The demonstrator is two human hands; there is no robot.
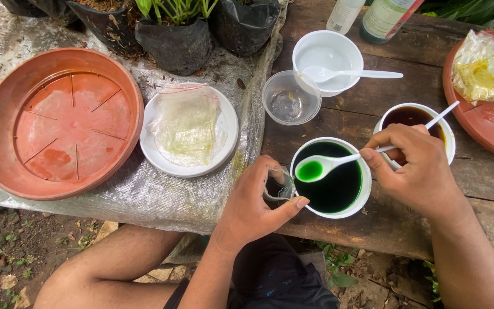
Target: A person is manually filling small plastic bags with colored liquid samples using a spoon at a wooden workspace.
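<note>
Two hands work over one white bowl of dark green liquid (pixel 334 186) that stands near the front edge of the wooden tabletop (pixel 390 226). The right hand (pixel 417 171) is closed on the handle of a white plastic spoon (pixel 321 167), pinched between thumb and fingers; the spoon's bowl, filled with bright green liquid, hangs level just above the green surface. The left hand (pixel 257 203) is wrapped around a small clear cup (pixel 278 184) – thumb below, fingers curled over it – and holds it tilted against the bowl's left rim, right beside the spoon's tip. The two hands are apart, one on each side of the bowl.

Just behind the right hand stands a second white bowl with dark brown liquid (pixel 413 117) and a spoon handle sticking out of it. Farther back sit an empty clear plastic cup (pixel 290 98) and an empty white bowl with a spoon (pixel 327 60). To the left, on clear plastic sheeting, lie a white plate with a crumpled clear bag (pixel 187 129) and a large terracotta saucer (pixel 58 123) – black plant bags (pixel 175 43) stand behind them
</note>
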